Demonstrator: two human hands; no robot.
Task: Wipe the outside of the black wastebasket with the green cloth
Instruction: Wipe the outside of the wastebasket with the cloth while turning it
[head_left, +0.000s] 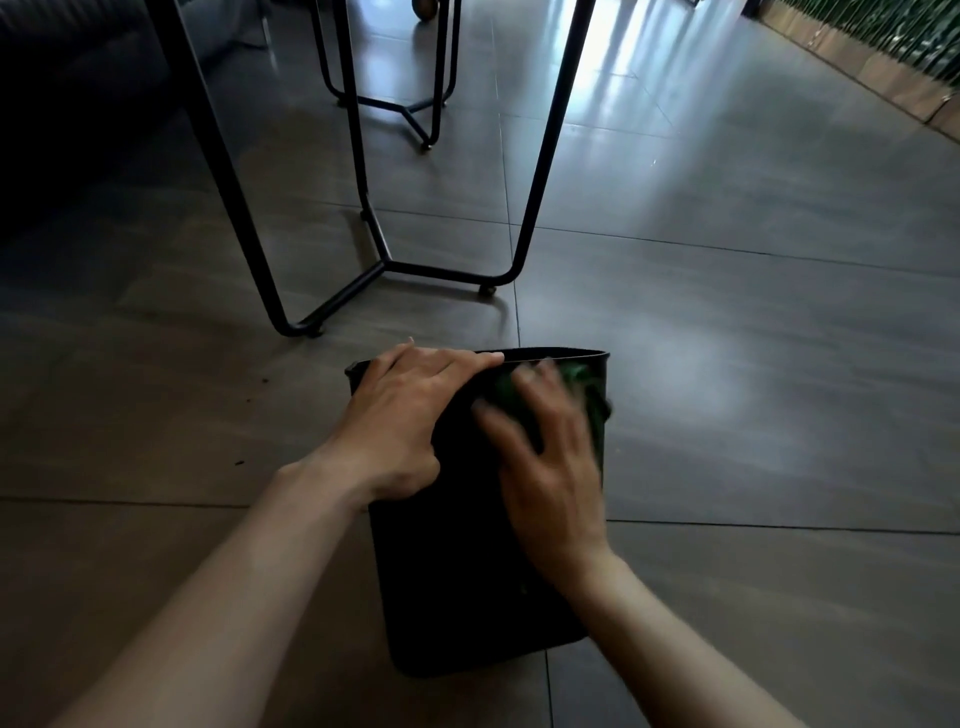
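Note:
The black wastebasket (457, 587) lies on its side on the floor, its open rim pointing away from me. My left hand (400, 421) rests on its upper side near the rim, fingers spread flat and reaching the rim edge. My right hand (545, 457) is blurred with motion and presses the green cloth (576, 384) flat against the basket's side near the rim, fingers spread. Most of the cloth is hidden under that hand.
A black metal table frame (384, 265) stands on the grey tiled floor (727, 364) just beyond the basket. A second black frame (410, 109) stands farther back. A dark sofa (62, 78) is at the far left, a green-patterned wall strip (883, 47) at the upper right.

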